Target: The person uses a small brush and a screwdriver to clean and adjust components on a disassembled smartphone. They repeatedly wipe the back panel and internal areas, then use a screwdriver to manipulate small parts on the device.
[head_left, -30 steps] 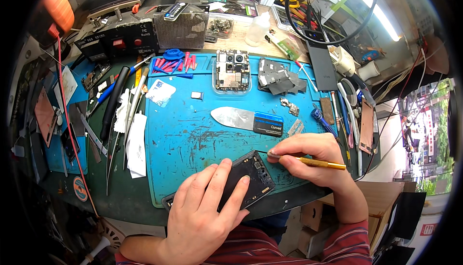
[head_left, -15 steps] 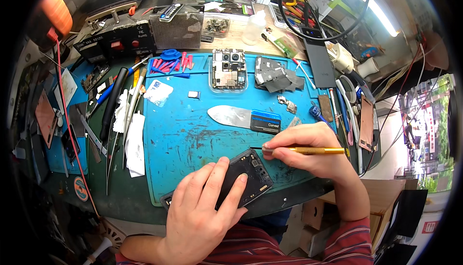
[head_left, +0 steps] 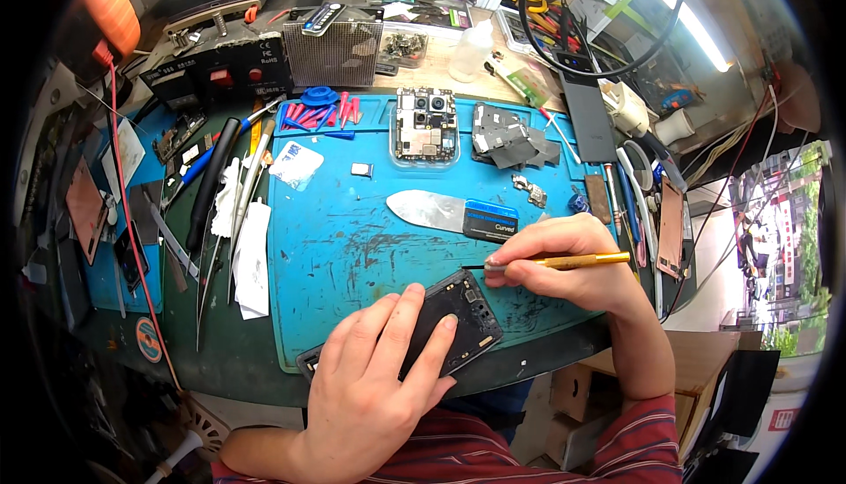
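A dark phone body without its back cover lies tilted at the near edge of the blue work mat. My left hand holds it down, fingers spread over its inner face and thumb by its near edge. Between thumb and fingers, my right hand grips a slim gold-handled tool. Its thin dark tip points left, close to the phone's far upper corner; whether it touches, I cannot tell. Beyond the hands lies a curved metal pry blade with a blue and black grip.
Phone circuit boards fill a clear tray farther back. Dark shielding sheets, pink and blue pointed caps and a small metal part lie around it. Tweezers and a black-handled tool stand left; more tools line the right.
The picture has shifted slightly, with the bench items a little farther right. Both hands keep their holds, and the gold-handled tool stays near the phone's corner.
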The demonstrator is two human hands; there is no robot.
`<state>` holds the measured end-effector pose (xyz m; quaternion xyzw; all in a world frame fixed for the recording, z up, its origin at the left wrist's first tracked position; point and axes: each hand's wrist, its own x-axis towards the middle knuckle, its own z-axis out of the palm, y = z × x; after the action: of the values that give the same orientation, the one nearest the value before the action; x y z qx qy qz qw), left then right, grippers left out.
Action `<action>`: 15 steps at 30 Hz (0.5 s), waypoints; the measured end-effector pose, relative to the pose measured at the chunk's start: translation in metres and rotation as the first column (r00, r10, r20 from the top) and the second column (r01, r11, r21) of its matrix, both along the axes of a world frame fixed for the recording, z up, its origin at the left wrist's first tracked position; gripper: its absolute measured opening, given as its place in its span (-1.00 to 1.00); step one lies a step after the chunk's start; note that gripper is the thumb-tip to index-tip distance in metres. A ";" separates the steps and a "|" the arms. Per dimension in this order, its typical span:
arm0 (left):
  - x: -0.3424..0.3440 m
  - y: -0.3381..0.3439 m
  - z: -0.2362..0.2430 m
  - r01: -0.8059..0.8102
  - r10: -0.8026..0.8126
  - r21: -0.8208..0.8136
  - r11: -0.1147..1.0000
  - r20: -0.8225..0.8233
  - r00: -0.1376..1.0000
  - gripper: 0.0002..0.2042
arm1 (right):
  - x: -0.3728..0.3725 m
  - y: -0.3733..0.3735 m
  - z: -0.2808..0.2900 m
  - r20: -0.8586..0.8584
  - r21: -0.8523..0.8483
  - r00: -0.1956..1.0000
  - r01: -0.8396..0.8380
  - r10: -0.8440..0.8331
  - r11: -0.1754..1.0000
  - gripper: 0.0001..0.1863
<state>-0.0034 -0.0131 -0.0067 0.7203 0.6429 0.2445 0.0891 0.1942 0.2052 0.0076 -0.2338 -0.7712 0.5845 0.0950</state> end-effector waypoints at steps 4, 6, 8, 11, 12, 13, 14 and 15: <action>0.001 0.000 0.001 -0.002 0.002 -0.003 1.000 -0.013 1.000 -0.34 | -0.001 -0.004 -0.007 -0.007 -0.149 0.997 0.079 -0.081 0.986 -0.81; 0.001 0.000 0.000 -0.002 0.002 0.003 1.000 -0.016 1.000 -0.33 | -0.001 -0.002 -0.005 0.007 -0.162 0.997 0.072 -0.072 0.984 -0.81; 0.000 -0.001 0.000 -0.002 0.002 0.002 1.000 -0.012 1.000 -0.33 | 0.000 -0.002 -0.004 0.012 -0.172 0.998 0.070 -0.069 0.983 -0.80; -0.001 -0.001 0.002 0.000 0.000 -0.008 1.000 -0.005 1.000 -0.32 | 0.000 -0.001 -0.005 0.001 -0.161 0.998 0.062 -0.063 0.985 -0.80; -0.001 0.000 0.002 0.002 -0.002 -0.012 1.000 -0.008 1.000 -0.32 | 0.000 -0.001 -0.006 -0.005 -0.146 0.999 0.053 -0.054 0.988 -0.80; 0.000 0.000 0.002 0.005 -0.005 -0.017 1.000 -0.011 1.000 -0.32 | 0.000 -0.001 -0.007 -0.011 -0.130 0.999 0.043 -0.045 0.991 -0.80; 0.000 0.000 0.003 0.003 -0.003 -0.013 1.000 -0.015 1.000 -0.32 | 0.001 0.000 -0.007 -0.006 -0.150 0.999 0.044 -0.045 0.988 -0.79; 0.000 0.000 0.002 0.001 -0.001 -0.008 1.000 -0.020 1.000 -0.32 | 0.001 0.001 -0.009 0.000 -0.170 0.999 0.045 -0.046 0.984 -0.79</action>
<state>-0.0032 -0.0134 -0.0045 0.7227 0.6444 0.2346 0.0858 0.1952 0.2063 -0.0012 -0.2574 -0.7127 0.6464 0.0895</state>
